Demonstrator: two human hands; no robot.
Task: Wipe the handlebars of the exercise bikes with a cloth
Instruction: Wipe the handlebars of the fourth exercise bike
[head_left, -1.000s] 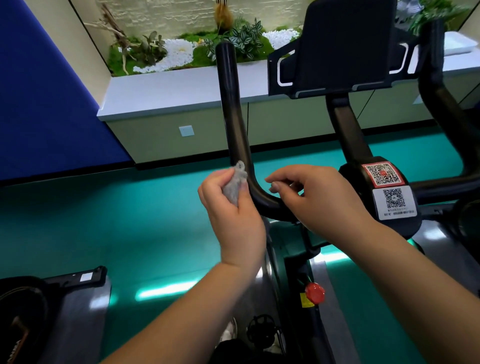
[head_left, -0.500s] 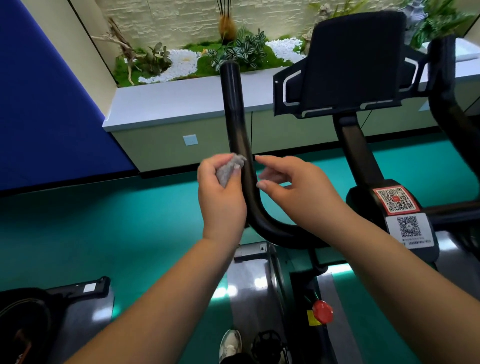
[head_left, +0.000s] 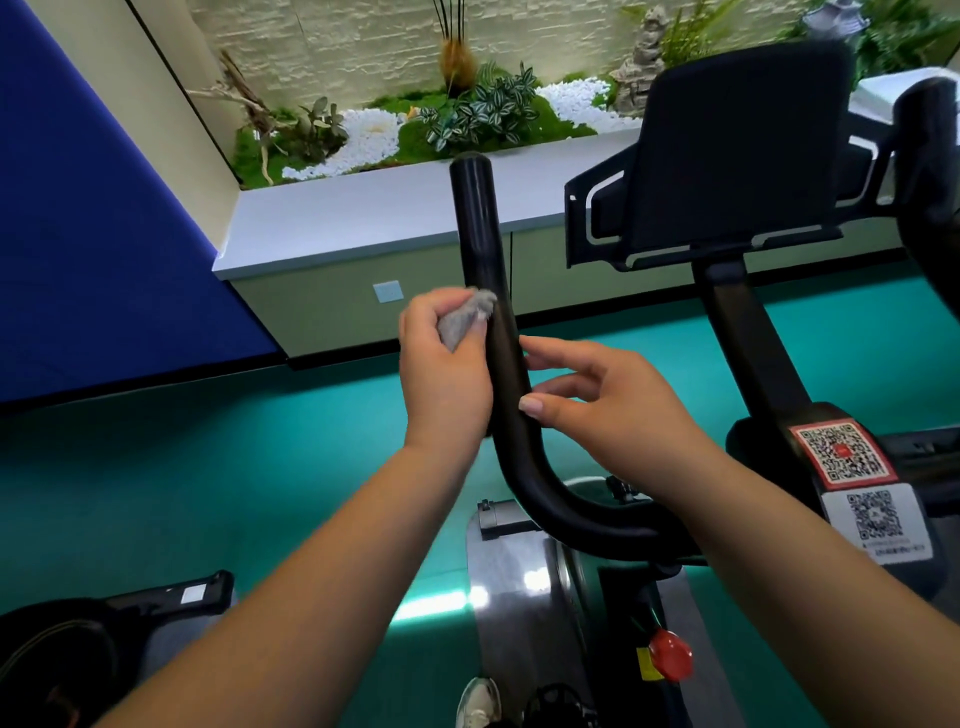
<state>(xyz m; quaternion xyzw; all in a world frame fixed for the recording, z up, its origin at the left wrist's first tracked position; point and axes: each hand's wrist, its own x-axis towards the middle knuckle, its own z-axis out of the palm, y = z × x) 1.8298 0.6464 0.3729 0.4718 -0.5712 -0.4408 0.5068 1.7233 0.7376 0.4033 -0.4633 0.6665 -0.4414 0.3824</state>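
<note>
From the head view, a glossy black curved handlebar (head_left: 485, 291) of the exercise bike rises upright from a bend low in the middle of the frame. The left hand (head_left: 444, 374) lies against the bar's left side, its fingers curled around a small crumpled grey cloth (head_left: 465, 319), which touches the bar about halfway up. The right hand (head_left: 602, 400) sits just to the right of the bar with fingers loosely extended, holding nothing; its thumb tip touches the bar. To the right, a black tablet holder (head_left: 727, 156) stands on a black post, and below it are two QR code stickers (head_left: 852, 483), one red-framed and one white. A red round knob (head_left: 672, 654) shows on the frame lower down. The floor (head_left: 182, 493) is glossy teal. Behind the bike runs a long pale grey planter ledge (head_left: 353, 218) with white pebbles, moss and green plants, backed by a cream stone wall. A deep blue wall panel (head_left: 88, 234) fills the left side. A white shoe (head_left: 478, 701) appears at the bottom edge.
</note>
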